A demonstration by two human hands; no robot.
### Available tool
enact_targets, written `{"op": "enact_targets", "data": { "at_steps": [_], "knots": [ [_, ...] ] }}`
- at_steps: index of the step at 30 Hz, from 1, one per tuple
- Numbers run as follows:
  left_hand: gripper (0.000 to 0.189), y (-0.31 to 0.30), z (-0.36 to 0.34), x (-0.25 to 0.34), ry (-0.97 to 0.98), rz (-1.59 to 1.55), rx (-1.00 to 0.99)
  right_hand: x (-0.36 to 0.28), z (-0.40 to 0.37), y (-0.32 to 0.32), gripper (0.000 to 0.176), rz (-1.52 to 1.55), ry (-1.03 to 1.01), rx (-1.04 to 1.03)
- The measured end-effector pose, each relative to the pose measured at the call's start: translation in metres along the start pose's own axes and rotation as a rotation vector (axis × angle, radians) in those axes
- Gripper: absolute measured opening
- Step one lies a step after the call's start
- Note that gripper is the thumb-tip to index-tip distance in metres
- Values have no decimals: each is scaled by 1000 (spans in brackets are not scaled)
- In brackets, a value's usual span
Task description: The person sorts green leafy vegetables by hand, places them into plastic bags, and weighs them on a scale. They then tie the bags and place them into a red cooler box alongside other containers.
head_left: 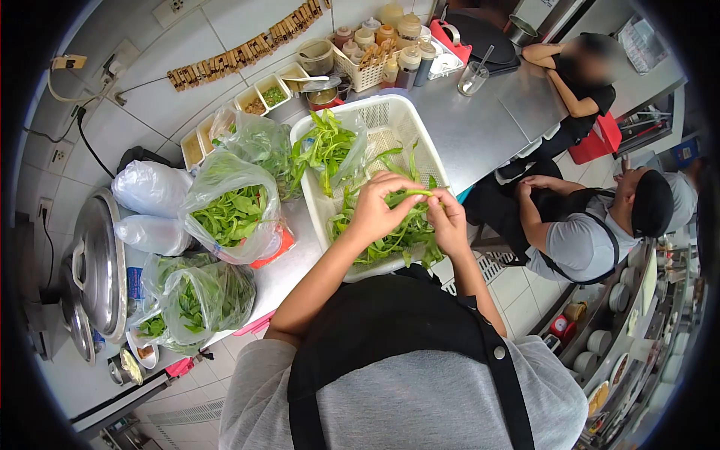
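Over a white plastic basket point(319, 202), my left hand point(382, 204) and my right hand point(448, 219) pinch a green stem point(418, 193) between their fingertips, close together. It looks like a stalk of leafy greens. Loose leafy greens point(386, 244) lie in the basket beneath my hands, partly hidden by them. At the basket's far left, a clear plastic bag point(356, 152) holds a bunch of greens point(326, 146) with its leaves hanging out. To the left, an opened bag of greens point(229, 214) stands on the steel counter point(289, 259).
Another bag of greens point(191, 300) sits at the near left, beside a large lidded pot point(101, 262). Squeeze bottles point(409, 64) and small ingredient tubs point(274, 94) line the wall. A glass point(474, 77) stands farther right. Two people point(581, 225) point(581, 90) are at the right.
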State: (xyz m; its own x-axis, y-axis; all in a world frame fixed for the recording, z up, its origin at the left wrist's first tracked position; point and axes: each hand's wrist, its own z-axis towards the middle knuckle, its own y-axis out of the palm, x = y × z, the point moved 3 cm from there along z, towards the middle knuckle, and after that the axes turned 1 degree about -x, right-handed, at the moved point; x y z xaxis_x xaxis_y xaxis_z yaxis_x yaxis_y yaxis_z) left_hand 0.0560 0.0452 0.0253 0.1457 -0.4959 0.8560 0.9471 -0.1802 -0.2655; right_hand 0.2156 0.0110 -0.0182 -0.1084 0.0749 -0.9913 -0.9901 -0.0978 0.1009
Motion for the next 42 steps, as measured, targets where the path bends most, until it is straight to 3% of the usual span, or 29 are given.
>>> {"op": "enact_targets", "data": {
  "at_steps": [3, 6, 7, 9, 12, 13, 15, 16, 17, 19, 20, 21, 24, 28, 30, 33, 34, 35, 36, 37, 39, 40, 41, 42],
  "knots": [
    [12, 4, -6, -9, -56, -110, -3, -7, -2, 7, 15, -207, -111, -1],
    [13, -7, -13, -14, -308, 32, 15, -20, -4, 14, 13, -448, -186, -28],
    [13, -9, -17, -20, -308, 28, 8, -22, -5, 16, 12, -559, -191, -54],
    [13, -18, -27, -41, -191, 343, 194, -23, -9, 13, 11, -584, -171, -24],
    [16, -46, -43, -67, -304, 738, -54, -21, -16, 3, 12, -596, -43, 11],
    [16, -44, -48, -65, -310, 739, -55, -19, -19, 2, 12, -594, -39, 8],
    [18, -31, -53, -49, -164, 420, -21, -13, -25, 5, 12, -645, -18, -121],
    [23, -22, -57, -51, -365, 158, -97, -8, -27, 8, 12, -649, 29, -157],
    [23, -19, -57, -44, -367, 158, -96, -8, -28, 12, 12, -648, 30, -159],
    [31, -10, -61, -30, -746, 55, -387, -8, -30, 19, 14, -674, 36, -195],
    [35, -7, -63, -27, -610, 163, -375, -13, -30, 23, 14, -715, 47, -230],
    [35, -2, -66, -28, -613, 161, -375, -11, -30, 25, 14, -716, 50, -232],
    [34, 14, -72, -25, -384, 263, -212, -6, -34, 32, 14, -940, -146, -222],
    [33, 18, -72, -24, -398, 117, -199, -8, -35, 33, 9, -960, -227, -221],
    [30, 19, -69, -23, -295, -53, -208, -5, -38, 27, 3, -644, -97, -13],
    [28, 0, -66, -42, -301, -28, -36, -5, -29, -10, 9, -324, -193, 332],
    [25, -11, -60, -46, -357, 136, -41, -21, -25, -27, 11, -357, -234, 376],
    [22, -23, -55, -49, -412, 301, -49, -31, -25, -42, 15, -259, -117, 438],
    [17, -27, -59, -66, -272, 498, 29, -45, -26, -56, 19, -225, -50, 407],
    [17, -26, -57, -69, -270, 499, 29, -59, -27, -67, 18, -229, -83, 343],
    [30, -17, -55, -70, -296, 688, -51, -85, -31, -82, 17, -311, -149, 322],
    [49, -9, -50, -61, -350, 567, -269, -94, -34, -88, 18, -330, -188, 310],
    [49, 2, -51, -58, -348, 566, -270, -101, -36, -92, 18, -348, -227, 297],
    [53, 20, -53, -57, -347, 619, -398, -108, -37, -91, 19, -359, -239, 287]
  ]
}}
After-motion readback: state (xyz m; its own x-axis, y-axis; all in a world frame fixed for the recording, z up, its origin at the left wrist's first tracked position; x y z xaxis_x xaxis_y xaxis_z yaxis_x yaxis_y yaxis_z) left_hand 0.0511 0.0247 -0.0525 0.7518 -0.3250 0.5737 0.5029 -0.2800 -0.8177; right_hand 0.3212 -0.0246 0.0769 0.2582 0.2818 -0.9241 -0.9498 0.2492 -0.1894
